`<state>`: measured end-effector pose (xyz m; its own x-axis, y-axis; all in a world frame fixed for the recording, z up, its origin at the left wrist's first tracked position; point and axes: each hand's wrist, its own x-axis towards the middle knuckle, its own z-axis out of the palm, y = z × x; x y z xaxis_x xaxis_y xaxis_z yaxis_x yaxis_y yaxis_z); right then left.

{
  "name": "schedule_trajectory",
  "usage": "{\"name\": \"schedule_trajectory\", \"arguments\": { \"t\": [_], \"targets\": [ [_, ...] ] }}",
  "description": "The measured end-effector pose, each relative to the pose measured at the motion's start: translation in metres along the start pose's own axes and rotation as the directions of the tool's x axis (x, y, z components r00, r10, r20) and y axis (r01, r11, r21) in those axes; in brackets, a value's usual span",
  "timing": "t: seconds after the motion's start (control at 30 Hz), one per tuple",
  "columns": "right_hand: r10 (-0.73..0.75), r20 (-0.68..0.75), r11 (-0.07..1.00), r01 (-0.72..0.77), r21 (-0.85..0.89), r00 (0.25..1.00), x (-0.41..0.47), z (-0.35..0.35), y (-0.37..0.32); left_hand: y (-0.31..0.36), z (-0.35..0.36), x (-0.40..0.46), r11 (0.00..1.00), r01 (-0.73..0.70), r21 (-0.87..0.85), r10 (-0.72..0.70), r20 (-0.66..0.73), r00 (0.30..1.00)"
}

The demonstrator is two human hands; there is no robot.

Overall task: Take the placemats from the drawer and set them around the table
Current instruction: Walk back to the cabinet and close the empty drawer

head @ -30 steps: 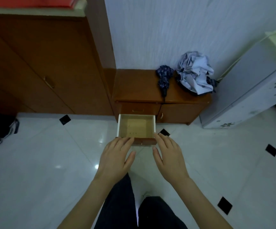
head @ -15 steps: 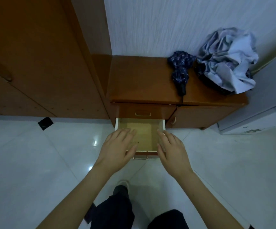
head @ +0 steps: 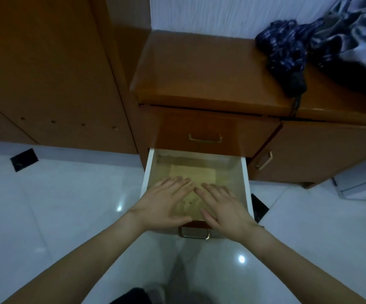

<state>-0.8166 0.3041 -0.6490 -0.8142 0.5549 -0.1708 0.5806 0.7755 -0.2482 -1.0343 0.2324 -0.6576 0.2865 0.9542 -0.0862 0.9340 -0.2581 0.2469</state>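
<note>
The lower drawer [head: 148, 172] of a low brown cabinet [head: 190, 69] stands pulled out, with white side walls and a brass handle [head: 194, 233] on its front. A flat yellowish placemat [head: 193, 172] lies on the drawer's bottom. My left hand [head: 163, 202] and my right hand [head: 223, 207] reach into the drawer side by side, palms down, fingers straight and spread over the placemat. Whether the fingertips touch the placemat I cannot tell. Neither hand grips anything.
A closed upper drawer [head: 206, 132] sits above the open one. A folded dark blue umbrella [head: 285, 51] and crumpled grey cloth [head: 353, 40] lie on the cabinet top. A tall brown wardrobe [head: 46, 73] stands at the left. White tiled floor [head: 46, 216] surrounds the cabinet.
I have moved closer to the cabinet. Both hands went from the drawer's front edge forward and down into the drawer, over the placemat.
</note>
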Motion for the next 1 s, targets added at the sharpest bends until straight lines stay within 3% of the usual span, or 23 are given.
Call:
{"name": "schedule_trajectory", "arguments": {
  "t": [0.3, 0.53, 0.8, 1.0],
  "targets": [
    [-0.157, 0.05, 0.986, 0.159, -0.051, 0.986, -0.001, 0.085, 0.026, -0.026, 0.089, -0.013, 0.992, -0.086, 0.088, 0.086, 0.014, 0.996],
    [-0.171, 0.062, 0.978, 0.177, -0.108, 0.983, 0.008, 0.095, 0.029, -0.027, 0.09, -0.011, 0.984, -0.101, 0.144, 0.103, -0.007, 0.995],
    [-0.197, -0.075, 0.963, 0.178, -0.201, 0.978, 0.031, 0.086, 0.039, -0.047, 0.08, 0.016, 0.975, -0.149, 0.168, 0.144, 0.042, 0.989],
    [-0.189, -0.082, 0.958, 0.165, -0.233, 0.979, 0.058, 0.08, 0.055, -0.068, 0.076, 0.042, 0.981, -0.143, 0.134, 0.145, 0.0, 0.989]
  ]
}}
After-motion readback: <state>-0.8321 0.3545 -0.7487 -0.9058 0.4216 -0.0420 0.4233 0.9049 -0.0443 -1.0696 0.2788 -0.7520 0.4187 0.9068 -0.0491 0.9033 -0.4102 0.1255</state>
